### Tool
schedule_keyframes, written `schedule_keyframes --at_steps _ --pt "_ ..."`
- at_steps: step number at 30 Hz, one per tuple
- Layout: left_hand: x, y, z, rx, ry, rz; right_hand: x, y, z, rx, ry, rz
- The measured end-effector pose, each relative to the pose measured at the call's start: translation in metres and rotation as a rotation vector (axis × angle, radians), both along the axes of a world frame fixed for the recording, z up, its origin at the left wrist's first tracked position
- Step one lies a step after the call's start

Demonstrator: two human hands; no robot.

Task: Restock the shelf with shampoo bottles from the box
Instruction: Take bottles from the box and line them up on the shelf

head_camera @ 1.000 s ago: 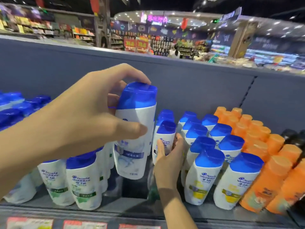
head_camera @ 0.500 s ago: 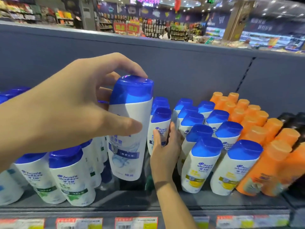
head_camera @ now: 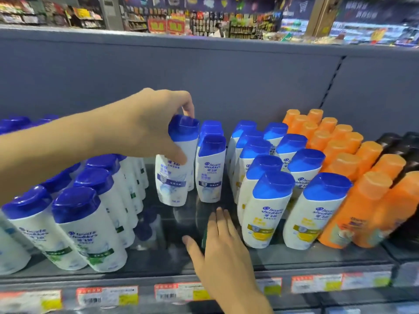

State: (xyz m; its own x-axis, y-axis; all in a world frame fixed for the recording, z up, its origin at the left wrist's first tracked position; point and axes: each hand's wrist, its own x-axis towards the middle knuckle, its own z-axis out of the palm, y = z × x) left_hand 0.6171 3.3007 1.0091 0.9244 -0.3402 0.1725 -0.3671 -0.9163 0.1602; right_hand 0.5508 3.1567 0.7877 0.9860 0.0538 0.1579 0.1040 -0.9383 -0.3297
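**A bottle held on the shelf, the other hand spread in the gap**

From the head camera, looking down at the shelf (head_camera: 226, 264): the left hand (head_camera: 156, 123) reaches in from the left and grips a white shampoo bottle (head_camera: 175, 164) with a blue cap, fingers curled over the cap and the thumb pressed on the front of the body. The bottle stands tilted a little, its base at or just above the shelf surface; I cannot tell whether it touches. Just beside it on the right stands a matching bottle with a purple label (head_camera: 209, 171), with more blue caps lined up behind it.

The right hand (head_camera: 223, 248) lies low in the bare gap at the front of the shelf, fingers spread and flat, holding nothing. Something small and green shows just under its fingers, too hidden to name.

To the left stand the green-labelled bottles (head_camera: 90, 234) in rows, leaning. To the right are the yellow-labelled bottles (head_camera: 265, 214), then the orange bottles (head_camera: 353, 191), and dark bottles (head_camera: 405, 146) at the far edge. Price tags (head_camera: 181, 291) run along the shelf's front rail. No box is in view.
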Motion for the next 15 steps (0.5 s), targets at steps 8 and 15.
schedule_keyframes --at_steps 8,15 --pt "0.033 0.002 -0.041 0.097 0.137 0.104 -0.006 -0.007 0.001 0.002 0.059 0.075" --pt "0.037 -0.001 -0.054 0.06 -0.038 0.024 -0.007 -0.007 0.004 0.054 0.07 0.13"
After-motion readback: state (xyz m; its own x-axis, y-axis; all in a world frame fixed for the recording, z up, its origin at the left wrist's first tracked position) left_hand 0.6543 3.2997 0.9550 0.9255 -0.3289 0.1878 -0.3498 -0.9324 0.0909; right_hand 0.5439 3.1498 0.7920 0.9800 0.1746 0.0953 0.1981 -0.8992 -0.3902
